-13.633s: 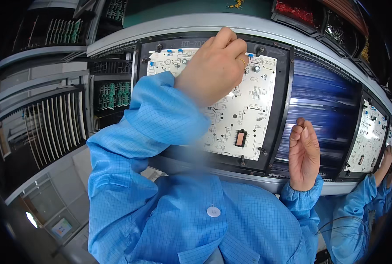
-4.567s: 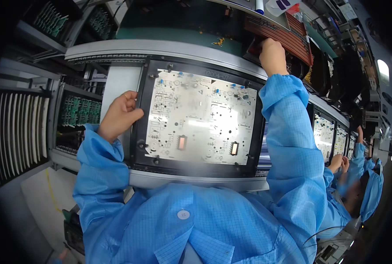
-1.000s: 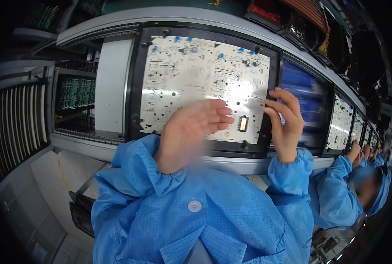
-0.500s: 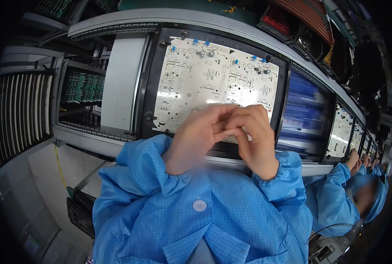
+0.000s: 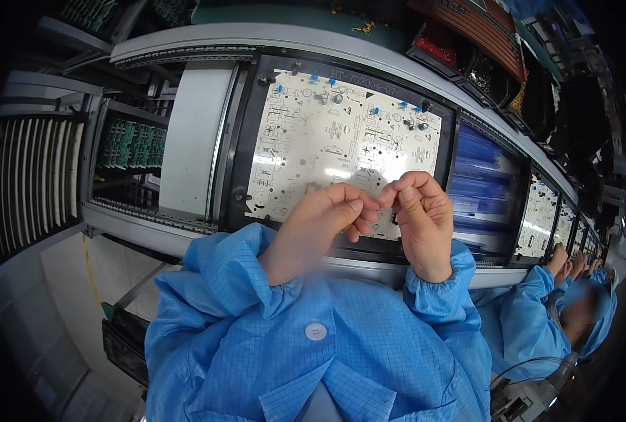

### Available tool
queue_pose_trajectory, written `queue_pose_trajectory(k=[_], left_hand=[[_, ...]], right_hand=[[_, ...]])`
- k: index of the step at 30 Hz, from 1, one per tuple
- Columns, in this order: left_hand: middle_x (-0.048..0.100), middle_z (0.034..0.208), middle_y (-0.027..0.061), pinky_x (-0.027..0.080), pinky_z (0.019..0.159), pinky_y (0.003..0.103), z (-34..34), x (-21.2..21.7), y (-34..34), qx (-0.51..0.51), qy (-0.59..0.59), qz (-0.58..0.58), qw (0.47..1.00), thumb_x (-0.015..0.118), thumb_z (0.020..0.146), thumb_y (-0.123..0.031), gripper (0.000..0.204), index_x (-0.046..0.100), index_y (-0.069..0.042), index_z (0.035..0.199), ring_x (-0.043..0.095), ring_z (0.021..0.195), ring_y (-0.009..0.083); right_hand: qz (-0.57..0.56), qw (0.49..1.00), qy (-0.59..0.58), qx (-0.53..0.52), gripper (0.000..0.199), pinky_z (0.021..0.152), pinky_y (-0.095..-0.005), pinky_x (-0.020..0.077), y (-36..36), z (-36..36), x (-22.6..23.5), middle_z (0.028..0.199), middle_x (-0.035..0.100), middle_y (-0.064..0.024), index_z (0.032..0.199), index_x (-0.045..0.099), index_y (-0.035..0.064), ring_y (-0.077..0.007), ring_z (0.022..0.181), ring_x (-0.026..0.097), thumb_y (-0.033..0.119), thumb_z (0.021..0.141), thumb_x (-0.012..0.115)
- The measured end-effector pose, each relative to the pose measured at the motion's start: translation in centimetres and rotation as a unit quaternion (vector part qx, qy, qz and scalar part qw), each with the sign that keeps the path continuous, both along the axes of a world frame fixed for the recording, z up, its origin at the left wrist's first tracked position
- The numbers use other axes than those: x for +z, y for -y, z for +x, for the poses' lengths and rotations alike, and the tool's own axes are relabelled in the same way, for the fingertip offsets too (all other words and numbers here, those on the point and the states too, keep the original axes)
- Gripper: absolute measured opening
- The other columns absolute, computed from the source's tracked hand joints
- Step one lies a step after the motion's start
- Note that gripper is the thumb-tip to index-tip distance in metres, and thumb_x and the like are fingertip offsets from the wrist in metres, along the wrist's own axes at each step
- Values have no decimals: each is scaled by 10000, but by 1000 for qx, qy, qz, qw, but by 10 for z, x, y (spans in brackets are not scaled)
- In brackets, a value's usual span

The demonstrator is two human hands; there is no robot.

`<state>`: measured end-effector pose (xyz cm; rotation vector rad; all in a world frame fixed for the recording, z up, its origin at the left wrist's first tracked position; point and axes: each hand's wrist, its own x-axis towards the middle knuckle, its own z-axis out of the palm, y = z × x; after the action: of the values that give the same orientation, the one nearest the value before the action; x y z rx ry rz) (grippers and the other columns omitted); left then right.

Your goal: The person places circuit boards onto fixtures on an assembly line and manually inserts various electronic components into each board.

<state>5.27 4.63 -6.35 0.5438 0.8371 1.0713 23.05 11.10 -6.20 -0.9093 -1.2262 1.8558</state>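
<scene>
My left hand (image 5: pixel 313 228) and right hand (image 5: pixel 420 221) meet fingertip to fingertip just in front of the near edge of the large white printed circuit board (image 5: pixel 327 151). Both are curled nearly closed in a pinch, and whatever sits between the tips is too small and too hidden for me to make out, so I cannot tell if they hold a part. The board lies flat in a black rectangular carrier frame (image 5: pixel 246 141) on the grey conveyor line (image 5: pixel 200 133). I judge the board to be light, stiff and fragile, with small blue and dark components (image 5: pixel 330 84) standing along its far edge; I would touch it only by the bare margins or move it by the frame, never by the parts. To the right, just beside the frame, a blue-lit panel (image 5: pixel 485 179) blurs, and further right more white boards (image 5: pixel 538 218) follow, where another person's hands (image 5: pixel 566 260) in blue sleeves work. Left of the frame, a plain grey plate (image 5: pixel 193 137) gives open room. Beyond it stand racks of green circuit cards (image 5: pixel 133 144). The near rail (image 5: pixel 144 218) is a hard edge below my wrists.
</scene>
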Motion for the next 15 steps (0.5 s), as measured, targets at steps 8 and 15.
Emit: queue_pose_trajectory(k=[8, 15], left_hand=[[626, 945, 49, 432, 681, 200, -1, 10, 0, 19, -79, 14, 997, 462, 1004, -129, 169, 581, -14, 1040, 534, 767, 73], [644, 906, 50, 481, 701, 230, 12, 19, 2, 122, -113, 50, 985, 577, 941, -102, 155, 602, 5, 1051, 590, 802, 92]], right_hand=[[-19, 993, -107, -42, 139, 874, -303, 423, 10, -14, 0, 954, 662, -106, 1068, 522, 46, -165, 914, 602, 165, 1009, 481], [-122, 983, -122, -57, 202, 948, -345, 401, 15, -21, 9, 1151, 627, -129, 1076, 555, 36, -193, 1071, 568, 217, 998, 512]])
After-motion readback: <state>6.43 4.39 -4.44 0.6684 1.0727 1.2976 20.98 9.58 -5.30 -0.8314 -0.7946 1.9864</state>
